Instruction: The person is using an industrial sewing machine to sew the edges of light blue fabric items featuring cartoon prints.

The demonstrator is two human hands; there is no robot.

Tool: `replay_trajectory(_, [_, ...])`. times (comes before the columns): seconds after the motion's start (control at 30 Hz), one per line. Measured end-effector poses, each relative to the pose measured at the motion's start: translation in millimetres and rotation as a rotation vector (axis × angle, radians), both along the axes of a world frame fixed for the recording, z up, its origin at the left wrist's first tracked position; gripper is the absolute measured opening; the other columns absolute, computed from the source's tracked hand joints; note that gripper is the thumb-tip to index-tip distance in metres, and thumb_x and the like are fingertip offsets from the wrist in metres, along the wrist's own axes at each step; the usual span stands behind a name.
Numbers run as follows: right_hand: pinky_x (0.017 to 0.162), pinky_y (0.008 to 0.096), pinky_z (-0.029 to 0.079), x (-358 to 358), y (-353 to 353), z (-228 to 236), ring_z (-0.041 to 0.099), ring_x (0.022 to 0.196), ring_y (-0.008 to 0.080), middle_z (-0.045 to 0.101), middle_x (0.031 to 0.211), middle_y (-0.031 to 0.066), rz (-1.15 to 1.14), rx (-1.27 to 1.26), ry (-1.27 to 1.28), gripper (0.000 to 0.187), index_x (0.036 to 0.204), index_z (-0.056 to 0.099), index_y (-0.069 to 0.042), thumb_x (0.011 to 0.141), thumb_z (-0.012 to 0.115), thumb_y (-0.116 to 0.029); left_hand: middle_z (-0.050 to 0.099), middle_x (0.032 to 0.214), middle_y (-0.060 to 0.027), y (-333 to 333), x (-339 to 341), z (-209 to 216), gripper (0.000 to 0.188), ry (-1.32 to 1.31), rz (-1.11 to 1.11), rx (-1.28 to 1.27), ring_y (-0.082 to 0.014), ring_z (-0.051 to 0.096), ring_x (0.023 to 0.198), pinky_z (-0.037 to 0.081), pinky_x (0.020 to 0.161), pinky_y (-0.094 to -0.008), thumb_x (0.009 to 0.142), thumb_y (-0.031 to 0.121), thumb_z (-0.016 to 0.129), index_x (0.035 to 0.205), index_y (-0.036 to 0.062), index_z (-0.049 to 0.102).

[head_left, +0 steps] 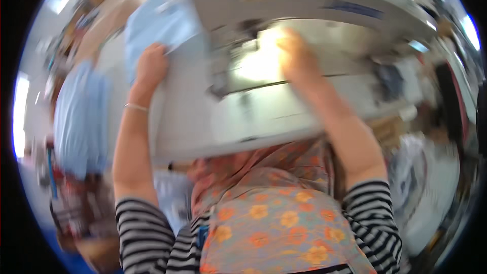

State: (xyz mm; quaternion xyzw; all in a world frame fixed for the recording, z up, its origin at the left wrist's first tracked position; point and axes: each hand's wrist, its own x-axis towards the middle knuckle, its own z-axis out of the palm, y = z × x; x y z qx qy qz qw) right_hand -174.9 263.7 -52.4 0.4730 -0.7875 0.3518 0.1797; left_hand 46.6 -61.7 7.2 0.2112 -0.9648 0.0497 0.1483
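Observation:
The picture is blurred by motion. My left hand rests with curled fingers on a piece of light blue fabric at the far left of a white sewing table. My right hand reaches under the arm of a grey sewing machine, near its lit needle area. Whether the right hand holds anything is not visible through the blur. A thin bracelet sits on my left wrist.
A stack of light blue fabric hangs at the left beside the table. Cluttered shelves and white material lie at the right. My floral apron and striped sleeves fill the lower edge.

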Motion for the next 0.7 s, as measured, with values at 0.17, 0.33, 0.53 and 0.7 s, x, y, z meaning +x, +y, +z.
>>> replay_trajectory(0.17, [0.096, 0.0391, 0.048, -26, 16, 2, 0.060, 0.113, 0.0310, 0.061, 0.123, 0.0172, 0.063, 0.223, 0.189, 0.029, 0.120, 0.063, -0.001, 0.092, 0.058, -0.009, 0.067, 0.117, -0.0187, 129, 176, -27, 0.044, 0.277, -0.241, 0.154, -0.0360, 0.065, 0.107, 0.051, 0.094, -0.0437, 0.073, -0.004, 0.053, 0.116, 0.0003, 0.063])
replay_trajectory(0.33, [0.111, 0.0326, 0.036, -18, 10, 21, 0.052, 0.131, 0.0232, 0.053, 0.143, 0.0135, 0.156, 0.231, -0.339, 0.033, 0.130, 0.061, -0.003, 0.099, 0.053, -0.014, 0.071, 0.102, -0.0130, 253, 343, -23, 0.034, 0.131, 0.145, 0.243, -0.0307, 0.070, 0.091, 0.056, 0.080, -0.0410, 0.072, 0.006, 0.060, 0.106, 0.0026, 0.065])
replay_trajectory(0.53, [0.108, 0.0321, 0.038, -49, 11, 6, 0.052, 0.130, 0.0218, 0.050, 0.147, 0.0104, 0.179, 0.268, -0.140, 0.033, 0.131, 0.062, -0.007, 0.100, 0.054, -0.017, 0.070, 0.105, -0.0175, 293, 504, -117, 0.035, -0.082, 0.718, 0.303, -0.0352, 0.068, 0.094, 0.055, 0.081, -0.0422, 0.077, 0.000, 0.055, 0.110, 0.0040, 0.064])
replay_trajectory(0.7, [0.113, 0.0305, 0.031, -56, 13, 2, 0.042, 0.139, 0.0210, 0.044, 0.151, 0.0131, 0.194, 0.309, -0.334, 0.036, 0.135, 0.058, -0.006, 0.102, 0.053, -0.019, 0.069, 0.110, -0.0183, 280, 535, -175, 0.038, 0.019, 1.015, 0.168, -0.0367, 0.067, 0.097, 0.054, 0.085, -0.0449, 0.081, -0.001, 0.051, 0.117, 0.0052, 0.063])
